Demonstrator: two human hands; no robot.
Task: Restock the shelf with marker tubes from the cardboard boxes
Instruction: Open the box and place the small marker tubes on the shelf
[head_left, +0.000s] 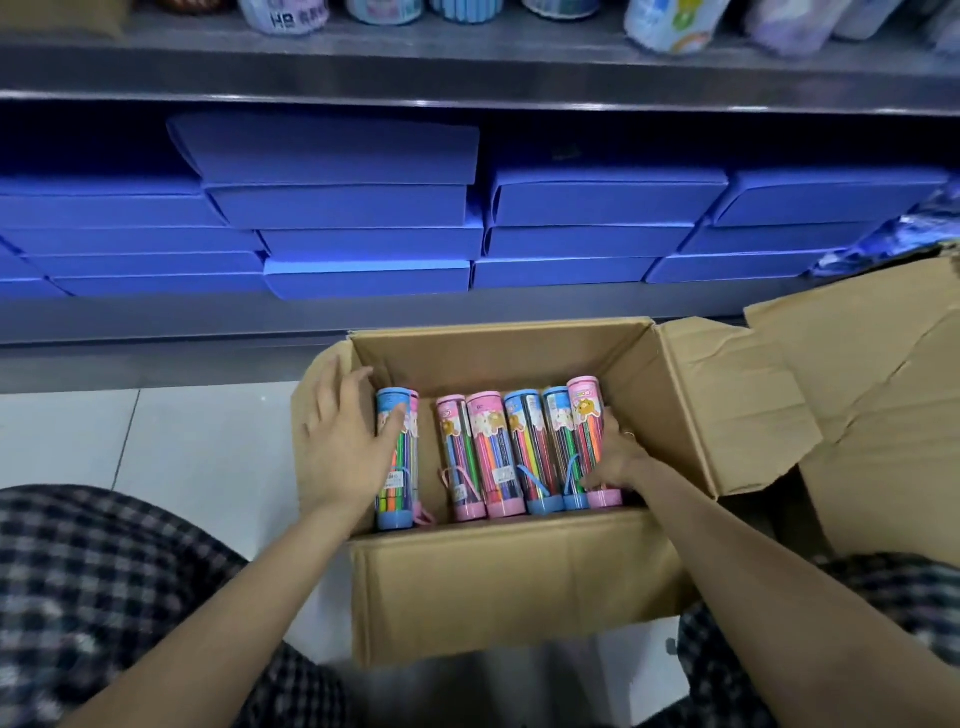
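Reaching into the open cardboard box (514, 582), the left hand (345, 441) lies with fingers straight and slightly spread, its palm against the box's left wall and its thumb pressed on a blue-capped marker tube (393, 460) that lies just to its right, with a pink-capped tube tucked close behind it. Across a gap of bare box floor to the right of that thumb, a row of five marker tubes (524, 452) lies side by side, pink and blue caps alternating. The right hand (615, 457) sits at the far end of this row, its fingers curled against the outermost pink-capped tube (589, 441), thumb at that tube's near cap; how fully the fingers wrap it cannot be told. Beyond both hands, blue flat boxes (363, 234) are stacked on a low metal shelf (156, 317). To the right of the right hand stands a second cardboard box (883, 389) with torn flaps. Checked trousers (93, 571) show beneath both forearms.
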